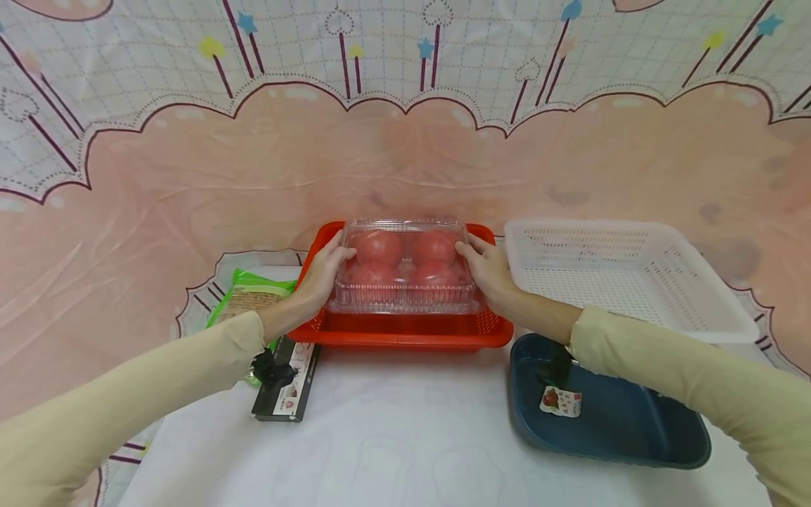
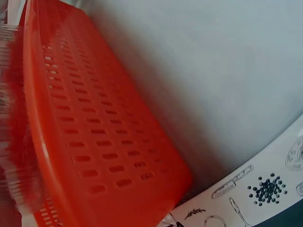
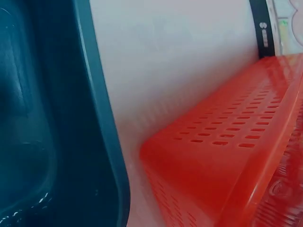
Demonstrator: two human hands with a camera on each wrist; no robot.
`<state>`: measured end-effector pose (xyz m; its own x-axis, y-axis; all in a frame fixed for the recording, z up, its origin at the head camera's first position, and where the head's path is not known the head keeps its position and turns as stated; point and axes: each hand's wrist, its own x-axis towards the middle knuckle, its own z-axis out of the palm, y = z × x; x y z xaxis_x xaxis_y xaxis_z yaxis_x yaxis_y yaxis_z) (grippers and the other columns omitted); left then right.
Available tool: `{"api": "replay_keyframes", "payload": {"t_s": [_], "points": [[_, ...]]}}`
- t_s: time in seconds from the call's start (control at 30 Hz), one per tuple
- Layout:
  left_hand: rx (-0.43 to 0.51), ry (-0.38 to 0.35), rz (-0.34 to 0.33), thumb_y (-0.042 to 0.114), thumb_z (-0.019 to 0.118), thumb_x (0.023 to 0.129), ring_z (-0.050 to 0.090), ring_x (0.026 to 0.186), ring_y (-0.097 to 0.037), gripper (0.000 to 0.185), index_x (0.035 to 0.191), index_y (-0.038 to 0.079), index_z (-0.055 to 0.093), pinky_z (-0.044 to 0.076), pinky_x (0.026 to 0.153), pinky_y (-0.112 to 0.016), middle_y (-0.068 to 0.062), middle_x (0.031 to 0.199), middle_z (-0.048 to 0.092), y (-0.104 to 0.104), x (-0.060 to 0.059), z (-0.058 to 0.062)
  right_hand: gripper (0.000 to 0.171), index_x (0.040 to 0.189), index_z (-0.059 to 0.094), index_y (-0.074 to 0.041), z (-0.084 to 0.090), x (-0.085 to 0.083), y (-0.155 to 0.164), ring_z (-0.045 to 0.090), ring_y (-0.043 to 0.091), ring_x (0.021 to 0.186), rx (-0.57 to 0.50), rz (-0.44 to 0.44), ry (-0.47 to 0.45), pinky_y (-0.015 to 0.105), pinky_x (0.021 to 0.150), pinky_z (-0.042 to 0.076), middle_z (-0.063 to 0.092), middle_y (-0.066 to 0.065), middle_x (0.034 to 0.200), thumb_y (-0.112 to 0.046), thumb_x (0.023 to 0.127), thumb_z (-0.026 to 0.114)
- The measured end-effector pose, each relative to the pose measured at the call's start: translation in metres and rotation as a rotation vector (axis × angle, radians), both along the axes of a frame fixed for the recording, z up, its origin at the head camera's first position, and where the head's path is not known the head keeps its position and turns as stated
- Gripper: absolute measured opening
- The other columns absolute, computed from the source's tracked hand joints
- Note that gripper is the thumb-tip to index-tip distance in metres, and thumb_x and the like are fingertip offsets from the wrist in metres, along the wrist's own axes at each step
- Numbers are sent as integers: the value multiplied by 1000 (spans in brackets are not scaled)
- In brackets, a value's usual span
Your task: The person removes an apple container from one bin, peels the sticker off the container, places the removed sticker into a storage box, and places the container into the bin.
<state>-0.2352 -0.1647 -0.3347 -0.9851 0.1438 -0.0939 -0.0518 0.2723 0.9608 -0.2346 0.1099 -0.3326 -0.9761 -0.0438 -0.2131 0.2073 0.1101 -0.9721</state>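
clear tomato box gripped by left hand, right hand, over red basket

The white table bears a red basket, white basket, blue tray, black box and green packet

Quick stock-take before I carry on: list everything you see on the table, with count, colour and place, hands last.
clear box of tomatoes: one, see-through with red tomatoes inside, in the red basket, held at both ends.
red basket: one, red, perforated, table centre.
white basket: one, white, perforated, right of the red basket.
blue tray: one, dark blue, front right, under the right forearm, a small sticker inside.
green packet: one, green-edged, left of the red basket.
black box: one, black with a white side, front left.
tablecloth: one, white, printed border.
left hand: fingers gripping the box's left end.
right hand: fingers gripping the box's right end.
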Motion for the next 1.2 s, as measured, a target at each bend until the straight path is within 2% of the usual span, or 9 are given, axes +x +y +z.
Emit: {"api": "replay_keyframes", "payload": {"t_s": [0.1,0.27,0.4,0.5,0.63,0.77,0.87,1.0,1.2], "points": [[-1,-6,2,29,38,97,16,150,-21,67,157,20,8,9,124,-43,4,164,10,-1,-5,-4,57,154,27,-20,-4,-4,-1,46,23,132,-20,8,13,42,110,40,40,2,154,-32,102,46],[0,-50,-54,30,34,99,18,147,-27,67,157,23,1,13,122,-50,0,165,9,0,-12,-15,58,155,25,-21,-14,-10,-2,48,24,131,-22,2,-16,44,108,42,41,3,153,-33,102,45],[-24,-106,-99,31,31,101,29,139,-33,66,157,24,-3,25,117,-54,-7,162,17,0,-17,-27,59,155,23,-20,-29,-14,-4,48,26,128,20,-1,-68,45,106,44,42,5,152,-35,102,44],[-56,-145,-124,34,29,103,39,129,-34,63,157,26,-1,35,111,-55,-13,155,28,-1,-18,-36,58,155,22,-19,-39,-16,-6,50,27,125,46,5,-83,45,105,45,43,7,151,-34,103,42],[-80,-156,-122,36,28,104,43,126,-34,59,157,24,3,38,109,-54,-14,152,33,-2,-20,-44,55,154,28,-17,-47,-20,-11,56,27,116,98,12,-82,44,101,49,51,11,142,-34,103,42],[-111,-136,-107,34,26,105,41,128,-35,59,157,19,3,34,111,-54,-17,155,29,-2,-25,-50,52,151,35,-17,-51,-21,-14,60,28,106,148,9,-78,42,95,53,57,12,132,-35,102,44],[-132,-138,-101,33,25,104,37,133,-35,60,157,17,1,28,115,-53,-16,158,25,-1,-29,-55,53,151,34,-18,-53,-20,-15,61,27,105,151,-5,-76,42,94,54,57,11,131,-35,102,45],[-153,-137,-87,33,25,104,29,141,-32,60,157,17,1,22,118,-51,-13,161,18,1,-31,-60,53,153,31,-17,-56,-21,-18,59,27,106,134,-17,-52,43,97,51,55,13,134,-33,103,43],[-192,-104,-108,29,24,104,17,148,-30,61,157,13,-2,14,121,-51,-13,163,11,3,-36,-61,49,151,34,-14,-60,-20,-20,54,29,113,237,-15,44,47,104,45,52,15,138,-31,105,38]]}}
